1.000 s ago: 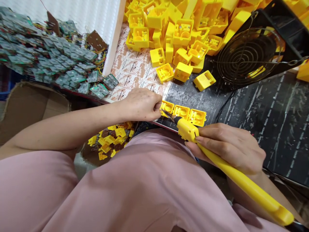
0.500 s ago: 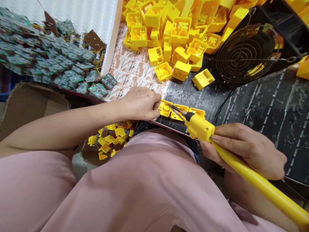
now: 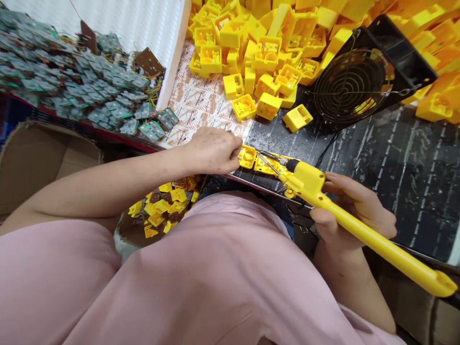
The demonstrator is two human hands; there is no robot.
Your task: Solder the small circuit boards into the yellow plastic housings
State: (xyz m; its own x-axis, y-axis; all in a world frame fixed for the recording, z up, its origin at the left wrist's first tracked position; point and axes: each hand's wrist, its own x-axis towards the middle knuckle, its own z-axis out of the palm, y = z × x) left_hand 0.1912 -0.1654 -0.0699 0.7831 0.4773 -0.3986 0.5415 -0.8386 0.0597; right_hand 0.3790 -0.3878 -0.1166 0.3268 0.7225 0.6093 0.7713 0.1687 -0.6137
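My right hand (image 3: 359, 206) is wrapped round a yellow soldering iron (image 3: 345, 220), which has a black collar and a thin metal guide under its tip. The tip points left, over a short row of small yellow plastic housings along the table's front edge. My left hand (image 3: 219, 151) is closed like a fist at the left end of that row, against the leftmost yellow housing (image 3: 247, 157). What its fingers pinch is hidden. The tip crosses in front of the middle yellow housing (image 3: 263, 166), and the iron partly covers the one at the right.
Yellow housings (image 3: 268, 52) are heaped at the back, beside a black fan (image 3: 345, 88). Wired circuit boards (image 3: 104, 88) pile up at the left on a white foam tray (image 3: 174, 52). Below the table edge, a box holds yellow and brown parts (image 3: 158, 211).
The soldering iron has turned and its rear end now shows. My right hand has loosened a little and moved left. The left hand stays by the row. The camera view has shifted slightly.
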